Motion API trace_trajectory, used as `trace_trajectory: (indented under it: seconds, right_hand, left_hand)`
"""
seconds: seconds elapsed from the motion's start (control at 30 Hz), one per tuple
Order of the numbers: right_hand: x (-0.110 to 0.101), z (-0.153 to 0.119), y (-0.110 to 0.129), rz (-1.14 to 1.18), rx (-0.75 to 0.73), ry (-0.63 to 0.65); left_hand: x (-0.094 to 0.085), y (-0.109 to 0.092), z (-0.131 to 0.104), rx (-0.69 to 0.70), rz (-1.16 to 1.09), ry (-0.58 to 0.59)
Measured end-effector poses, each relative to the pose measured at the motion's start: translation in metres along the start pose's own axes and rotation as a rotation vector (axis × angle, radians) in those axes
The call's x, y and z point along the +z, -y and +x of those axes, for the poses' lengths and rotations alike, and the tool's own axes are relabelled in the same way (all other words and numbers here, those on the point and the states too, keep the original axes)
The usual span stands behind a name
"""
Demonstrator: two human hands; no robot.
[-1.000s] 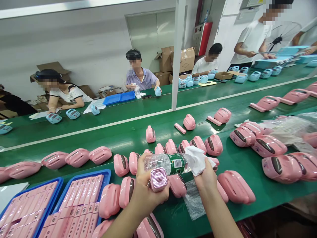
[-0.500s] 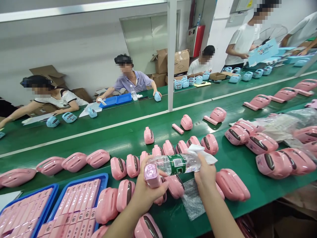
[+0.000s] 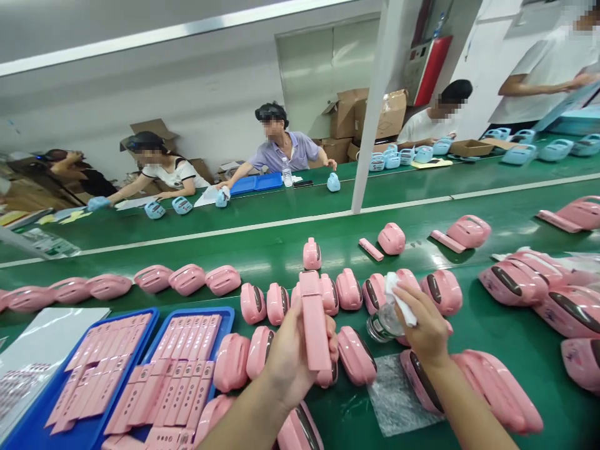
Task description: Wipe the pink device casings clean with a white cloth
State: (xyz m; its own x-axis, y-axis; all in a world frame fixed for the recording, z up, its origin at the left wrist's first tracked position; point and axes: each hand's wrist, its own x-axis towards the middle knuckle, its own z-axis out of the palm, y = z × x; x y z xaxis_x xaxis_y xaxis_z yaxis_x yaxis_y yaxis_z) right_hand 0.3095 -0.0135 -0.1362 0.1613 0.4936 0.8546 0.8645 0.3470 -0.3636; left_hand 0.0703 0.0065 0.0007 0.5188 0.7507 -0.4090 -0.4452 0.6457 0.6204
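Observation:
My left hand (image 3: 293, 356) holds a long pink plastic strip (image 3: 314, 322) upright over the green belt. My right hand (image 3: 422, 325) grips a white cloth (image 3: 398, 299) and a clear plastic bottle (image 3: 382, 322), which stands on the belt among the pink shells. Several pink rounded shells (image 3: 349, 289) lie in rows around both hands. A clear plastic sheet (image 3: 398, 394) lies on the belt under my right forearm.
Two blue trays (image 3: 220, 322) at the front left hold several flat pink strips. More pink shells (image 3: 510, 281) crowd the right. A white post (image 3: 372, 106) rises mid-belt. Across the green belt (image 3: 262, 250), several people handle light blue shells (image 3: 154, 209).
The bottle went from lying across both hands to standing on the belt under my right hand. My left hand let go of it and now holds the pink strip upright. The view shifted left.

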Motion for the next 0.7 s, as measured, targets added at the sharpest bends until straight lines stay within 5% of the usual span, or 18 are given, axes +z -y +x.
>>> trace_trajectory:
  seconds: [0.17,0.3,0.47,0.53,0.6,0.7]
  right_hand:
    - [0.007,-0.030,-0.007,-0.003,0.034,0.158]
    - [-0.007,-0.007,0.007,-0.091,0.200,0.308]
    - [-0.033,0.052,0.064,-0.329,0.570,0.240]
    - [-0.031,0.067,0.098,-0.234,0.621,0.262]
    - [-0.021,0.070,0.134,0.043,0.514,0.320]
    - [-0.002,0.054,0.173,0.210,0.111,0.460]
  left_hand:
    - [0.008,0.001,-0.011,0.005,0.017,-0.038]
    - [0.007,0.002,-0.014,0.018,0.022,-0.073]
    - [0.006,0.012,-0.013,0.022,0.023,-0.088]
    - [0.009,0.017,-0.010,0.012,0.003,-0.068]
    - [0.011,0.021,-0.006,0.012,-0.049,-0.088]
    - [0.010,0.021,0.000,0.047,-0.150,-0.220]
